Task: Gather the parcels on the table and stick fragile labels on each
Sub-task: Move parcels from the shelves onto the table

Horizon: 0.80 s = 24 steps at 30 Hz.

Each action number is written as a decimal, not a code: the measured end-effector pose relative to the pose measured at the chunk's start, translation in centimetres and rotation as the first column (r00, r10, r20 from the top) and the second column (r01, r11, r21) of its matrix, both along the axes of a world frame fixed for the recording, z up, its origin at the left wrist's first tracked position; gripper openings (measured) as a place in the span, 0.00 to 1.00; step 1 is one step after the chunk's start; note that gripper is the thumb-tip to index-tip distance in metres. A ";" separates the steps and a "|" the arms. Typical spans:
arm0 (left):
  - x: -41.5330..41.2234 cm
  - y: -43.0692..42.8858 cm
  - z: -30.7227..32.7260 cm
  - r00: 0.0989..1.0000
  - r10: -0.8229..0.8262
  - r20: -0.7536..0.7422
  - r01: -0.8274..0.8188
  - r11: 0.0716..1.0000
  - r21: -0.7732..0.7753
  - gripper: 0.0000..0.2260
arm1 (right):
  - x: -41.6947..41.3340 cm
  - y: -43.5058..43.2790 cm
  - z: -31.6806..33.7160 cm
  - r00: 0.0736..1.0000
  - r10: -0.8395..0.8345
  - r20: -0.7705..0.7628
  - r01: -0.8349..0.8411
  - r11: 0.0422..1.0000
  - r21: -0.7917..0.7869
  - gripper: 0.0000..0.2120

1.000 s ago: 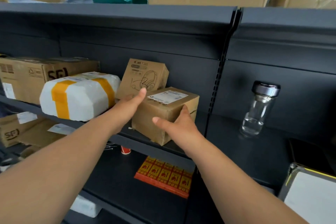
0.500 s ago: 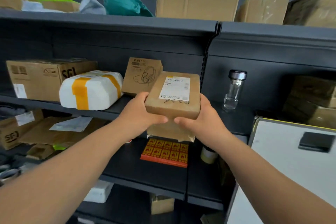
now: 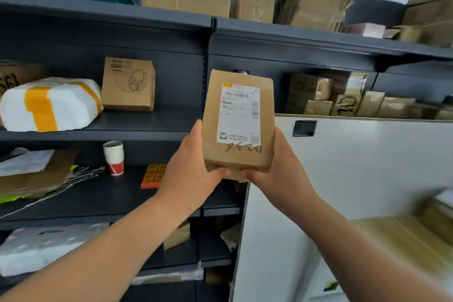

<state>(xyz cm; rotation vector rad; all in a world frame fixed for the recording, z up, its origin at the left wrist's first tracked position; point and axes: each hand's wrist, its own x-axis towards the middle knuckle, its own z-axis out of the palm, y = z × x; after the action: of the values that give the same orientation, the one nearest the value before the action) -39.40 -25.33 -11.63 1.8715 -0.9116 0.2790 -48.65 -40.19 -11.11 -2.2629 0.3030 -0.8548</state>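
Gripping a brown parcel at its lower end, left hand and right hand both curled round it, upright before the dark shelving, white barcode label, print blurred, pen scrawl beneath.

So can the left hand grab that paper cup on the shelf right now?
Probably not yet: the left hand and right hand both grip the brown parcel. Nothing stands in front of the paper cup, though, so once it lets go, it likely could.
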 end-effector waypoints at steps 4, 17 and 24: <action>-3.5 -4.0 -1.4 0.981 -0.182 -0.064 0.183 0.983 0.003 0.34 | -5.5 -2.7 -1.2 0.993 -0.114 -0.033 0.116 0.992 0.046 0.39; -14.4 -26.4 -9.9 0.846 -0.464 -0.263 0.524 0.813 0.252 0.34 | -21.5 -20.4 -10.2 0.854 -0.439 -0.278 0.501 0.837 0.219 0.33; -19.0 -42.6 -14.9 0.809 -0.466 -0.360 0.583 0.718 0.381 0.34 | -26.9 -35.4 -15.6 0.785 -0.458 -0.417 0.587 0.765 0.266 0.37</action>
<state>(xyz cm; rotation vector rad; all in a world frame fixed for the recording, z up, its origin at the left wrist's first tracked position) -58.42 -67.91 -26.50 1.9160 -1.3882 -0.5725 -75.57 -75.54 -26.71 -1.9454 1.2160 -0.5998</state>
